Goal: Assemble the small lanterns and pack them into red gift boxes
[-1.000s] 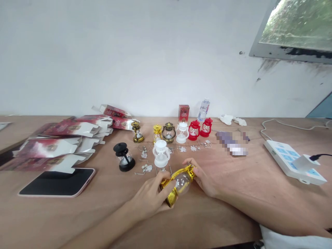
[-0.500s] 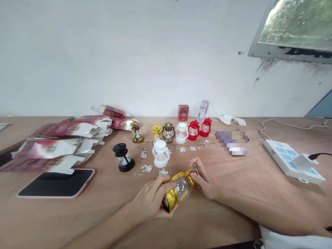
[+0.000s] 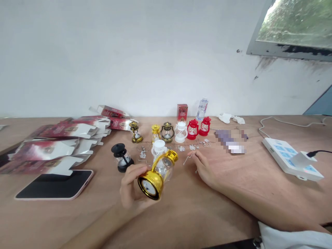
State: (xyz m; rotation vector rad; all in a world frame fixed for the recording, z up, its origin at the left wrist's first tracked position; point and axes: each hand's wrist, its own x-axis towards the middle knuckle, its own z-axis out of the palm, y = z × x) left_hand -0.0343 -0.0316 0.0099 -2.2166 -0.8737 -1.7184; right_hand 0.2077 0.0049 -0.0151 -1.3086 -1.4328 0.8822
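Observation:
A shiny gold mini lantern (image 3: 158,178) with a clear globe is tilted in my left hand (image 3: 133,188), its round underside turned toward me and its top pointing up to the right. My left fingers wrap round its base. Over the table to the right, my right hand (image 3: 204,169) pinches a thin bent metal wire (image 3: 188,157) that sticks out to the left. Behind the held lantern stands a white lantern (image 3: 158,147), partly covered by it. A black lantern (image 3: 122,158) stands left of my left hand.
Several more lanterns, such as a red lantern (image 3: 192,129), stand in a row behind small metal parts (image 3: 182,148). Flattened red boxes (image 3: 49,148) and a phone (image 3: 54,184) lie left. A bottle (image 3: 202,109) stands at the wall; a power strip (image 3: 290,157) lies right.
My left hand has moved up and left, turning the gold lantern so its underside shows. My right hand has come away from the lantern's top, still holding the wire.

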